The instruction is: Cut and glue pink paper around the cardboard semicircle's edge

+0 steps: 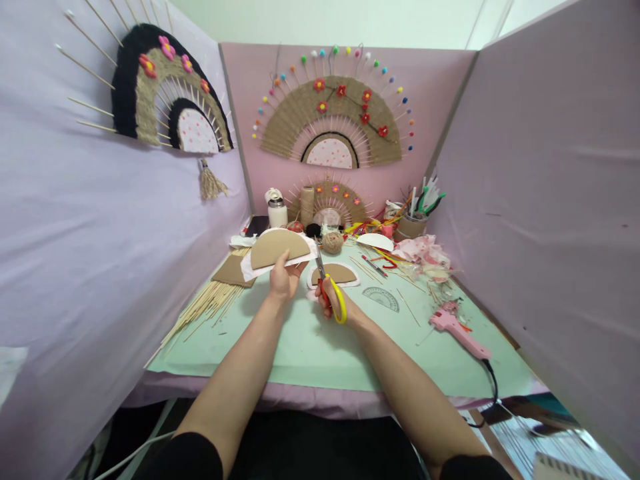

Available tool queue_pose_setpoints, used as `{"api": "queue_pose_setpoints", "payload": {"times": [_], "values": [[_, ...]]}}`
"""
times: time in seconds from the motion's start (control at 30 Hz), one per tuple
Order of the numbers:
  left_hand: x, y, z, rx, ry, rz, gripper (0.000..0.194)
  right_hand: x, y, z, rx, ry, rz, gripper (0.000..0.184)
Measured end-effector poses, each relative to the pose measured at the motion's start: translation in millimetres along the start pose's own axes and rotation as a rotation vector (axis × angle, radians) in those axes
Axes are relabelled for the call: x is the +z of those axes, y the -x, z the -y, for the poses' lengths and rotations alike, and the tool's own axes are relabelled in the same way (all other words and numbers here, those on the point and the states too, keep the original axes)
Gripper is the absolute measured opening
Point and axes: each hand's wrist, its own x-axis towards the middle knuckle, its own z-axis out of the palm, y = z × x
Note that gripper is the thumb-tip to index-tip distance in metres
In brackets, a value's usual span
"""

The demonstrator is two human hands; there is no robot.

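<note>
My left hand (286, 277) grips a half-round piece of brown cardboard (279, 249) backed with white fabric (249, 267), raised above the table. The fabric sticks out past the cardboard all round. In my right hand (327, 298) is a pair of scissors (338, 301) with red and yellow handles. Its blades point up and away from me, close to the right end of the fabric edge. Whether the blades touch the fabric I cannot tell. Beneath them on the table lies a second cardboard half-round (336, 273) on white fabric.
Bamboo sticks (205, 303) lie in a heap at the left beside a cardboard piece (231, 271). A protractor (381, 299) is right of my hands, with a pink glue gun (460, 331) farther right. Twine (333, 241), a glue jar (277, 212) and a tool pot (411, 227) stand behind.
</note>
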Motion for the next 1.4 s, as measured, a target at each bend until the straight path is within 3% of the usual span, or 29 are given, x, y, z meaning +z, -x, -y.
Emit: {"api": "queue_pose_setpoints", "payload": {"times": [0.9, 1.4], "values": [[1.9, 1, -1, -0.018, 0.014, -0.010, 0.028, 3, 3, 9, 0.046, 0.118, -0.089, 0.052], [3.4, 3, 4, 0.000, -0.040, -0.023, 0.034, 3, 4, 9, 0.000, 0.224, -0.129, 0.049]]}}
